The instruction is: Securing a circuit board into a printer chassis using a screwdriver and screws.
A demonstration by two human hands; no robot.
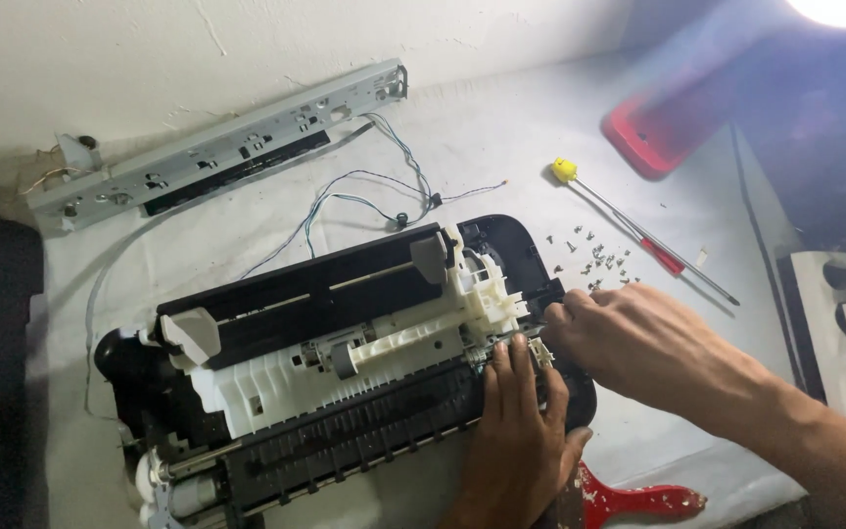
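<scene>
Left hand (519,431) lies flat, fingers together, pressing on the right end of a dismantled black and white printer chassis (325,362) at the middle of the white table (501,137). Right hand (638,338) pinches a small part at that same end. Loose screws (594,257) and a yellow-tipped screwdriver (643,233) lie just beyond.

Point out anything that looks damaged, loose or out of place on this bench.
The printer lies opened up, its covers off. A detached metal rail rests by the wall, with loose wires trailing from it. Small screws lie scattered beside a screwdriver. The red tool near the left hand has chipped paint.
</scene>
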